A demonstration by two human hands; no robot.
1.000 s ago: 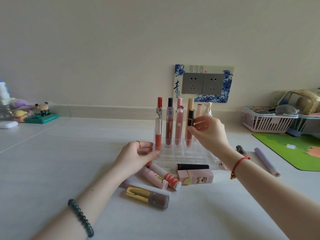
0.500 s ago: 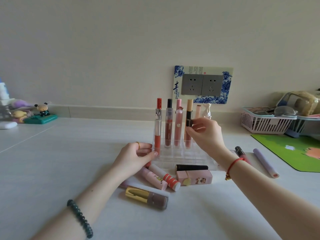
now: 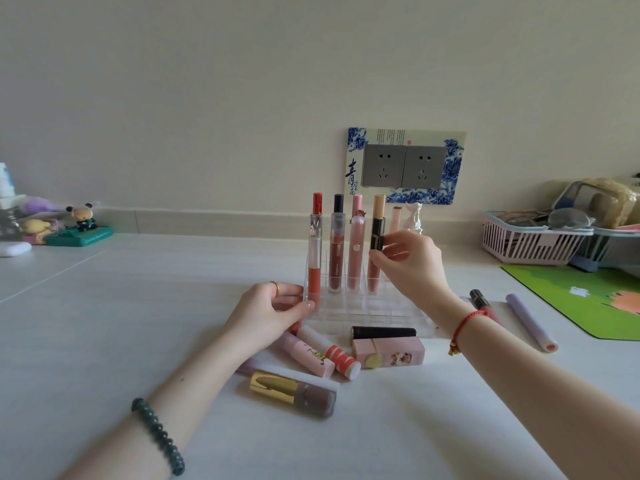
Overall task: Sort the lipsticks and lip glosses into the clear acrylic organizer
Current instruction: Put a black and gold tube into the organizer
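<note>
Right grip [image 3: 403,261] pinches the black-and-gold lipstick [image 3: 377,233] above the organizer [image 3: 363,308]; left grip [image 3: 273,311] steadies its corner. Five tubes stand, about eight remain on the surface [image 3: 104,341].

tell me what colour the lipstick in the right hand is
Black with gold trim, held by the right hand; head view.

The organizer [image 3: 349,303] is clear, glossy acrylic on a smooth, matt pale table [image 3: 104,341]. Near the front, a tube's cap [image 3: 273,389] shines like polished gold metal (its body looks frosted). A matt black lipstick [image 3: 383,332] lies beside it. Far right, a slatted plastic basket [image 3: 530,245]; the sockets [image 3: 403,167] look brushed grey.
</note>
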